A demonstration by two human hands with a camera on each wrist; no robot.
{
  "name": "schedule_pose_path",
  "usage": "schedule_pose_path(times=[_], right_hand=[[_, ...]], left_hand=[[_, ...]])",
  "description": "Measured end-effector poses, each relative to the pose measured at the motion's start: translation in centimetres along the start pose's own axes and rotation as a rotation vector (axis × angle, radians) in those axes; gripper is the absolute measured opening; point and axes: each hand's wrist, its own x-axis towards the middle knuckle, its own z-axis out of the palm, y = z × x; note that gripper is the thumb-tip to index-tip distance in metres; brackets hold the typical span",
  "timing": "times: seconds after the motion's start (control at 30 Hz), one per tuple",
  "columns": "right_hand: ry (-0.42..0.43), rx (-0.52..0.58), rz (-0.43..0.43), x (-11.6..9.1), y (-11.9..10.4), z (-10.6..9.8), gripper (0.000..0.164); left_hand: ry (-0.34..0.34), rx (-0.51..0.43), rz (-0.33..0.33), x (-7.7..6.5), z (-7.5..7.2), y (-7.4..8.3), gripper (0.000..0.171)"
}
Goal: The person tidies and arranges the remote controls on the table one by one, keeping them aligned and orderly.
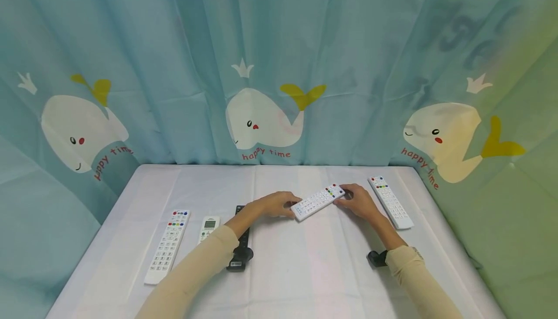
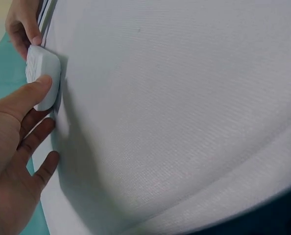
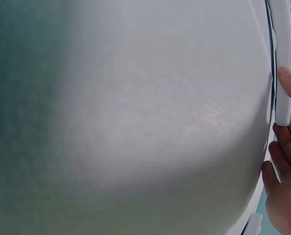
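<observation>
A white remote control (image 1: 317, 202) with several rows of buttons lies slantwise between both hands, buttons facing up, in the head view. At its lower-left end, my left hand (image 1: 275, 204) pinches it. The left wrist view shows that hand's thumb against the end of the remote (image 2: 50, 73), with some fingers below. My right hand (image 1: 358, 202) pinches the upper-right end, near the coloured buttons. From the right wrist, the thumb of that hand (image 3: 285, 196) presses the side of the remote (image 3: 283, 93). Whether it touches the table cannot be told.
Another white remote (image 1: 391, 204) lies to the right of the right hand. At the left are a long white remote (image 1: 167, 246), a smaller one with a screen (image 1: 210, 227) and a black remote (image 1: 245, 239), the latter two partly behind the left arm. A whale-print curtain (image 1: 270, 43) borders the white table (image 1: 305, 280).
</observation>
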Motion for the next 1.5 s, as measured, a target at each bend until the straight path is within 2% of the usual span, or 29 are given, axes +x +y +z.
schedule_pose_path(times=[0.27,0.47,0.67,0.87,1.1,1.5], right_hand=[[-0.016,-0.001,-0.001,-0.1,-0.8,-0.3,0.057],[-0.025,0.021,-0.015,-0.4,-1.1,-0.5,0.056],[-0.007,0.059,-0.067,-0.6,-1.3,-0.7,0.055],[-0.014,0.125,-0.074,-0.5,-2.1,-0.7,0.054],[-0.040,0.140,-0.117,-0.1,-3.0,-0.4,0.054],[-0.084,0.167,-0.188,-0.1,-5.0,0.0,0.052]], left_hand=[[0.002,-0.001,0.055,-0.8,0.1,-0.1,0.052],[0.017,-0.064,0.054,-1.7,0.1,0.5,0.053],[0.058,-0.121,0.090,-2.7,0.3,1.2,0.054],[0.100,-0.153,0.056,-4.0,0.6,2.2,0.056],[0.136,-0.159,-0.004,-5.4,1.2,2.8,0.056],[0.197,-0.175,-0.039,-7.9,2.0,3.4,0.054]])
